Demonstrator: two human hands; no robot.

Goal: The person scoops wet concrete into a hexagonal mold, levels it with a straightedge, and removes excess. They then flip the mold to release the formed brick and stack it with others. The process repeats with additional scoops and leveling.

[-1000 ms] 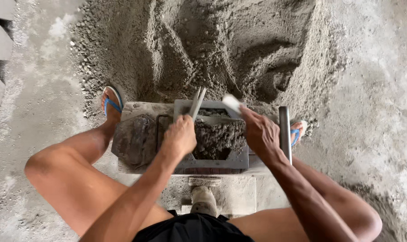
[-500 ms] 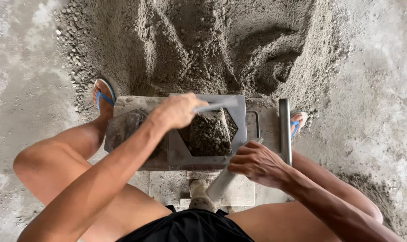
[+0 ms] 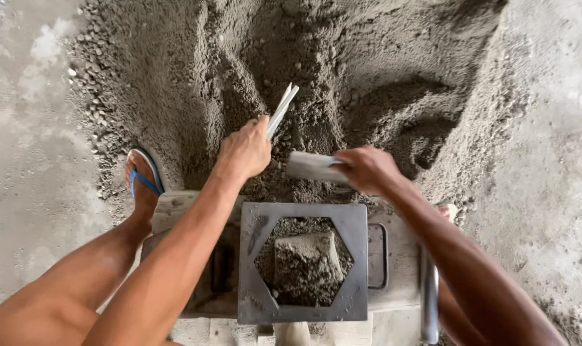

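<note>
Spreading across the upper part of the view, a large heap of damp grey sand mix [image 3: 342, 83] lies on the concrete floor [image 3: 28, 128], furrowed and pebbly at its left edge. Below it sits a square steel mould [image 3: 302, 263] with a hexagonal opening, resting on a worn wooden base [image 3: 176, 208]; the opening is partly filled with mix, a compacted lump at its centre. A metal bar handle [image 3: 428, 301] stands just beside the mould's right side.

Both forearms reach forward over the mould toward the heap. The left hand [image 3: 246, 150] is extended with the wrist straight, its fingers closed around the lower end of a thin pale flat stick [image 3: 282, 109]. The stick's long axis runs diagonally, pointing up and to the right, with its far end above the sand. The right hand [image 3: 368, 170] comes in from the right with the wrist bent inward, its fingers wrapped around one end of a short grey block-like tool [image 3: 313, 166]. That tool lies nearly horizontal, its free end pointing left, just over the near foot of the heap and close beside the left hand.

A foot in a blue-strapped sandal [image 3: 144, 182] is planted at the heap's left edge.
</note>
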